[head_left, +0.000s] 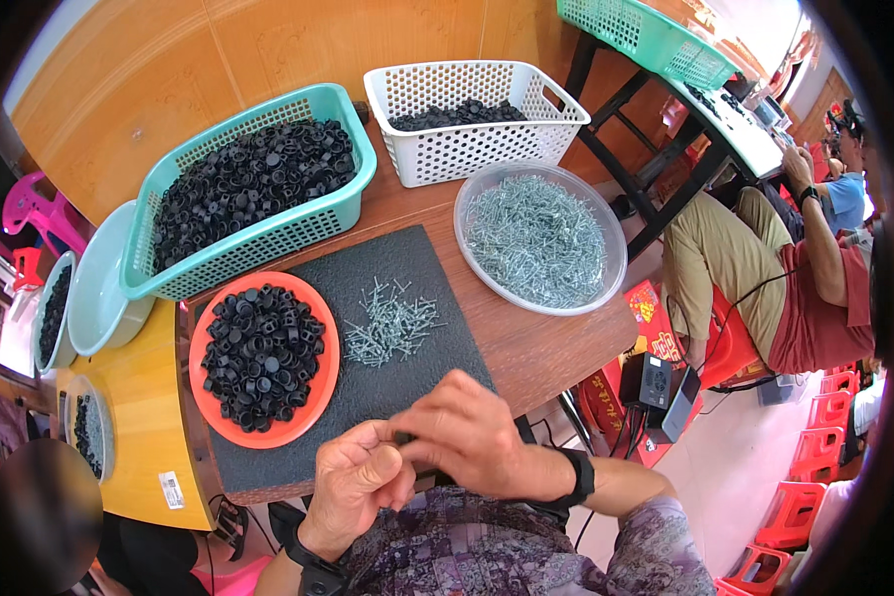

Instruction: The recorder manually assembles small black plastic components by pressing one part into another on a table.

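Note:
My left hand and my right hand meet in front of my body, just over the table's near edge. The fingertips of my right hand pinch a small black plastic piece, mostly covered by the fingers. My left hand is closed beside it, thumb bent over the fingers; what it holds is hidden. Beyond them on a dark mat lies a loose pile of silver screws. Left of the screws, an orange-red plate carries a heap of black plastic caps.
Behind the mat stand a teal basket of black parts and a white basket. A clear round tub of screws sits at right. Pale bowls stand left. Another person sits at far right, near red stools.

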Demonstrator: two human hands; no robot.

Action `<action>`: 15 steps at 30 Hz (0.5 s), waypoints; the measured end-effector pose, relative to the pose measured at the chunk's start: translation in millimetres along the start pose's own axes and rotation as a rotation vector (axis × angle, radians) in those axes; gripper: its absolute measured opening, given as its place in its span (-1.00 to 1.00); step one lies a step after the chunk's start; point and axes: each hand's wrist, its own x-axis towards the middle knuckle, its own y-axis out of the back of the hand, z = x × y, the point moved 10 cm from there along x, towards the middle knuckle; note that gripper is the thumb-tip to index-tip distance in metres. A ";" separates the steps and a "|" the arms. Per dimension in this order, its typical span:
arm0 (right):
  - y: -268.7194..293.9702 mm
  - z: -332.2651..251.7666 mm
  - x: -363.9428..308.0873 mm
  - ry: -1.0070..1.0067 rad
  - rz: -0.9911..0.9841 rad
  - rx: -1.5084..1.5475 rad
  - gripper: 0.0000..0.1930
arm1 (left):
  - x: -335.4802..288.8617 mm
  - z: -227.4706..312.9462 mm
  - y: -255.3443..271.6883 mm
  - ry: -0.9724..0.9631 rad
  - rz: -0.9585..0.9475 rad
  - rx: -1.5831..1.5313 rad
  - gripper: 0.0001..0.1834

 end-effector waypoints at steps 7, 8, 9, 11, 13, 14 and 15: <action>50.9 85.8 93.5 -0.397 0.074 0.131 -0.87 | -40.3 69.6 40.2 -0.501 0.339 0.439 -0.70; 69.0 100.7 113.5 -0.354 0.150 0.068 -0.90 | -43.6 77.8 51.2 -0.540 0.405 0.439 -0.72; 82.8 112.7 131.5 -0.344 0.185 0.009 -0.92 | -48.0 87.1 61.9 -0.585 0.478 0.442 -0.75; 114.7 150.4 156.9 -0.434 0.173 -0.201 -0.83 | -51.6 98.6 79.6 -0.605 0.559 0.416 -0.80; 157.0 169.2 171.4 -0.325 0.230 -0.571 -0.71 | -54.0 105.1 87.9 -0.644 0.608 0.455 -0.81; 152.8 162.9 173.2 -0.285 0.230 -0.549 -0.71 | -58.0 108.0 91.4 -0.638 0.635 0.516 -0.81; 147.7 149.0 177.5 -0.238 0.231 -0.525 -0.70 | -62.4 108.9 98.6 -0.639 0.656 0.511 -0.81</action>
